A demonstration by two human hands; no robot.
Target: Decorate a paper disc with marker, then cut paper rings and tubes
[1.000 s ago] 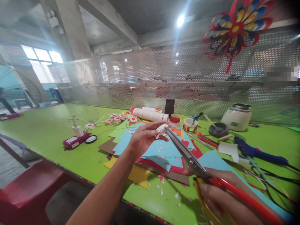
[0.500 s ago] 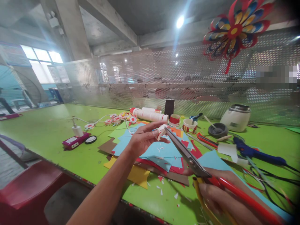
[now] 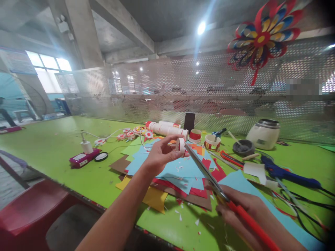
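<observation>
Scissors (image 3: 209, 176) blades have closed since half a second ago and now meet the small white-and-red paper ring (image 3: 180, 144), which has turned so its round face shows more.

Left hand (image 3: 159, 153) pinches the ring between thumb and fingertips, raised above the table. Right hand (image 3: 239, 207) grips the red and yellow scissor handles, fingers wrapped tight; blade tips touch the ring's lower edge.

Under both hands: a loose stack of coloured paper sheets (image 3: 170, 170), blue on top, red, brown and yellow beneath, with small white and red scraps on it and on the green table (image 3: 52, 146).

Containers behind the stack: two small red-and-white paper cups (image 3: 206, 139), contents can't be made out. Dark bowl (image 3: 244, 146) with a stick leaning in it. White lidded pot (image 3: 264, 132), lid on, contents hidden. White tubes (image 3: 167, 128) lie on their sides near a dark box (image 3: 189, 120).

Blue glue gun (image 3: 285, 173) lies at right, cables trailing. Pink device (image 3: 82, 157) with a charger plugged in sits at left. Paper pinwheel (image 3: 261, 36) hangs on the mesh screen.
</observation>
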